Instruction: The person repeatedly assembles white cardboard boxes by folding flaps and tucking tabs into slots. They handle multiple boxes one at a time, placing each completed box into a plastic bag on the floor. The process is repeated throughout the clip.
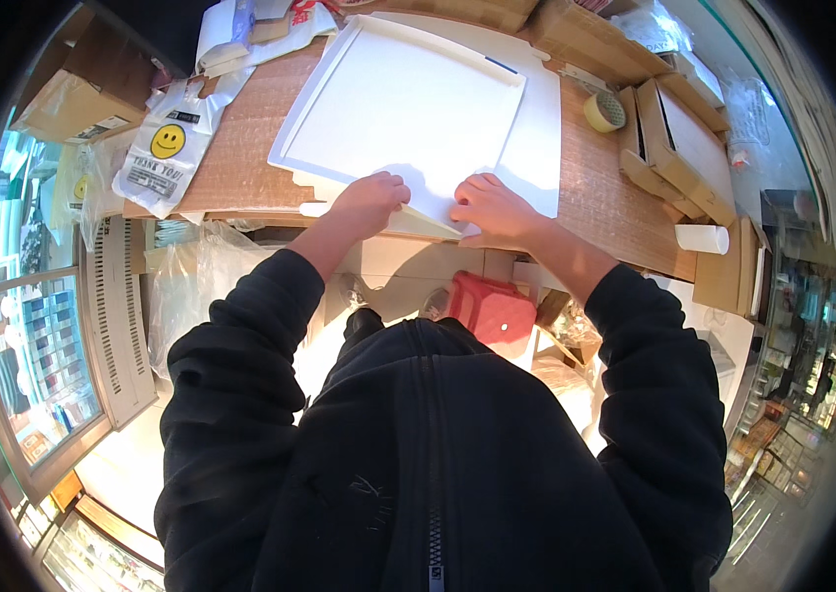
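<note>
white sheet (408, 109) on wooden table (615, 197) — both hands' fingers pinching its near edge, tape roll (604, 111) nearby

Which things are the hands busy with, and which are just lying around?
In use: left hand and right hand pressing the white sheet.
Lying about: tape roll, smiley bag, cardboard boxes, red stool.
</note>
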The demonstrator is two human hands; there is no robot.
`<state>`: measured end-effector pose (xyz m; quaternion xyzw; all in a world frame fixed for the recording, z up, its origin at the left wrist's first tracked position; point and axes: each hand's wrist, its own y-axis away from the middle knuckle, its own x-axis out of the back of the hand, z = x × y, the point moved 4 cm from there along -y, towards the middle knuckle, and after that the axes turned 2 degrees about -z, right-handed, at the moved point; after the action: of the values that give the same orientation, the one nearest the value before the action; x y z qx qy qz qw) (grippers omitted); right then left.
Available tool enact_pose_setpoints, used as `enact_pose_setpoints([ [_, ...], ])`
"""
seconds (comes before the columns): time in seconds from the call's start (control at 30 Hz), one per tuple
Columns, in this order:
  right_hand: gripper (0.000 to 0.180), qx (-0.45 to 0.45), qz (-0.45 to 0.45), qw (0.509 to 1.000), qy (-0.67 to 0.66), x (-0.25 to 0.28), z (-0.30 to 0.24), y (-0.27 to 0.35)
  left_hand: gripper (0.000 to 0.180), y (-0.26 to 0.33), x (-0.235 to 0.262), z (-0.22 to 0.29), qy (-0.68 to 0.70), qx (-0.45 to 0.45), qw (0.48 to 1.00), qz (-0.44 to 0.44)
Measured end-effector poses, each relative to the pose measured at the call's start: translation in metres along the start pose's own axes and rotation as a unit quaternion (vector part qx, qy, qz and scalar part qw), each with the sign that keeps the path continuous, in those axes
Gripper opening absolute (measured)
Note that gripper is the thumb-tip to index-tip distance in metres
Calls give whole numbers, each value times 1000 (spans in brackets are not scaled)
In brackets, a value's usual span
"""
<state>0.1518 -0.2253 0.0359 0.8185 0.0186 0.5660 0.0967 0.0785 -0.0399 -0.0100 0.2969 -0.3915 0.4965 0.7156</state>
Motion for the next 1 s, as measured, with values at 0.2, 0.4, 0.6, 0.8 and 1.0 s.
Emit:
enact_pose_setpoints([
  [0.2, 32, 31, 156, 987, -3, 2, -7, 16, 13, -2, -9, -7, 2, -23, 999, 27],
  [0.4, 21, -25, 131, 991, 29, -25, -19, -15, 16, 41, -11, 19, 34, 29, 971, 235],
  [0.6, 18, -22, 91, 995, 37, -38, -10, -20, 17, 229, -82, -60, 130, 392, 876, 249],
  [0.8, 17, -22, 69, 994, 77, -41, -12, -28, 34, 422, -150, -197, -37, 715, 573, 399],
  [1.0, 16, -56, -7, 995, 81, -38, -12, -31, 30, 443, -283, -235, 463, 651, 594, 99],
])
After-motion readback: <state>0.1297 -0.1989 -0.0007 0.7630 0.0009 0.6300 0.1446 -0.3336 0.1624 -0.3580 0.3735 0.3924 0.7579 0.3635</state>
